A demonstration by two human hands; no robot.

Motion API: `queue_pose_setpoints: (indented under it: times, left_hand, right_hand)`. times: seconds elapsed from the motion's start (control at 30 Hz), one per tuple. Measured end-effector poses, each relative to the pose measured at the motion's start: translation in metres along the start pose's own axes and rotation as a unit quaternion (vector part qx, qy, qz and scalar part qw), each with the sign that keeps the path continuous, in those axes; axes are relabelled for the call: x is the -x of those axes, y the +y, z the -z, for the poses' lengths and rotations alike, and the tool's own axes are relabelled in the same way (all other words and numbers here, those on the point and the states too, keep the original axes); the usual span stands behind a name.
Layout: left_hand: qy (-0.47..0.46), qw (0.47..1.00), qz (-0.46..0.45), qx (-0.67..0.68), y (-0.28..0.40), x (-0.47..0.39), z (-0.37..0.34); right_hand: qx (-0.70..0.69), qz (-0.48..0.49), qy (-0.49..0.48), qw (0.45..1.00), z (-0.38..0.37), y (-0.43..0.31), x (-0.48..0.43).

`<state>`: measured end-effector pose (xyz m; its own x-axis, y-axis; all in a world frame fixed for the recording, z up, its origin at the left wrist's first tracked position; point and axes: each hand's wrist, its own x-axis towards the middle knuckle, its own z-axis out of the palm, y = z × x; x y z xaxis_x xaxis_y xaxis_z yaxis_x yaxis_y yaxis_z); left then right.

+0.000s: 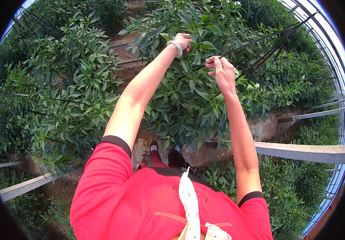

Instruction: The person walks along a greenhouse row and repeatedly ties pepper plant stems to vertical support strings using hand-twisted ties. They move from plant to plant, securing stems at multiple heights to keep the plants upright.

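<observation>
My left hand [184, 42], with a pale bangle [175, 48] on its wrist, reaches into the upper leaves of a leafy green pepper plant [187, 99]. Foliage partly covers its fingers, so I cannot tell whether they grip anything. To the right and a little nearer to me, my right hand [222, 69] has thumb and fingertips pinched on a black cord [244, 45]. This cord slopes down from a gathered bundle of dark cords [300, 25] at the upper right. White blossoms [257, 85] show among the leaves right of that hand.
Another dense plant row [79, 78] grows on the left, past a strip of bare soil [127, 69] crossed by thin dark pipes. Pale concrete beams [304, 152] stand at right and lower left [28, 186]. Curved greenhouse framing [334, 57] borders the right. My feet [154, 147] are on soil below.
</observation>
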<state>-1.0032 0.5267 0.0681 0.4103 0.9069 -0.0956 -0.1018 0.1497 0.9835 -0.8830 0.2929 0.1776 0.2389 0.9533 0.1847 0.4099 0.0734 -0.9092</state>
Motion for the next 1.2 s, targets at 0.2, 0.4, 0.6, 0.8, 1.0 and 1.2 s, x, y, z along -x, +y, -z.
queue_pose_setpoints:
  times: [0.2,0.4,0.6,0.8,1.0,1.2]
  left_hand:
    - [-0.063,0.991,-0.102,0.059,0.006,0.061,-0.01]
    - [-0.095,0.984,-0.146,0.046,0.014,0.104,-0.02]
    - [-0.149,0.973,-0.172,-0.022,0.016,0.124,-0.036]
    - [-0.212,0.962,-0.169,-0.028,0.02,0.137,-0.029]
    - [-0.212,0.961,-0.173,0.047,0.019,0.146,-0.003]
    - [-0.026,0.986,-0.106,0.129,0.006,0.137,-0.004]
  right_hand:
    - [0.033,0.05,-0.042,0.997,-0.008,-0.016,0.009]
    - [0.039,0.08,-0.111,0.99,0.002,-0.03,0.016]
    - [0.178,0.255,-0.129,0.942,0.011,-0.037,-0.006]
    - [0.294,0.176,-0.164,0.925,0.032,-0.046,-0.038]
    - [0.066,-0.085,-0.166,0.98,0.043,-0.05,-0.058]
    - [-0.016,-0.092,-0.115,0.989,0.032,-0.028,-0.057]
